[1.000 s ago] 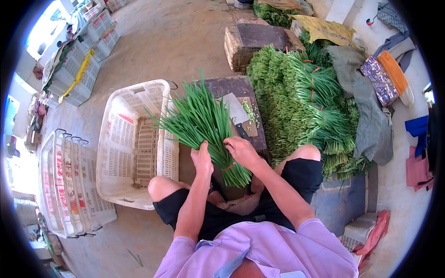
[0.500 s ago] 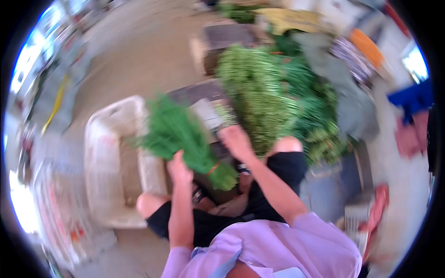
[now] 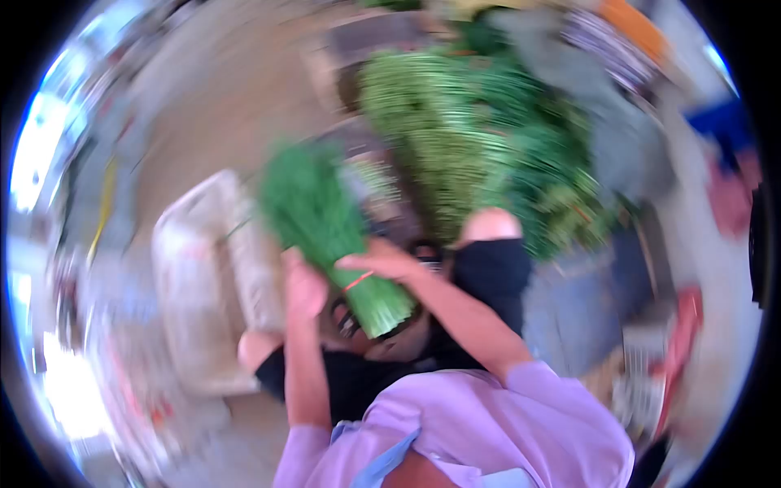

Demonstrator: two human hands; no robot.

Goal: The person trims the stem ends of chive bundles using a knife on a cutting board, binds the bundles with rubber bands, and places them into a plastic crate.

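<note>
A banded bunch of long green stalks [image 3: 313, 199] slants between my knees, leaves up and to the left, pale cut ends down and to the right. On its left side, my left hand [image 3: 305, 285] is closed on the bunch. My right hand [image 3: 378, 260] lies across the stalks just above the red band [image 3: 358, 280], its fingers wrapped over them. Behind the bunch is a dark low board [image 3: 354, 134] with small light green bits [image 3: 378, 179] on it. Motion blurs the view.
A white plastic crate [image 3: 191, 285] stands to the left, with blurred stacked crates [image 3: 122, 358] beyond. At the right is a large heap of green bundles [image 3: 447, 122], partly under a grey cloth [image 3: 614, 122]. A dark-topped box [image 3: 374, 37] sits farther back.
My right hand has come down from beside the board onto the bunch near its band. The bunch stands more upright than a second ago, and the whole view has shifted.
</note>
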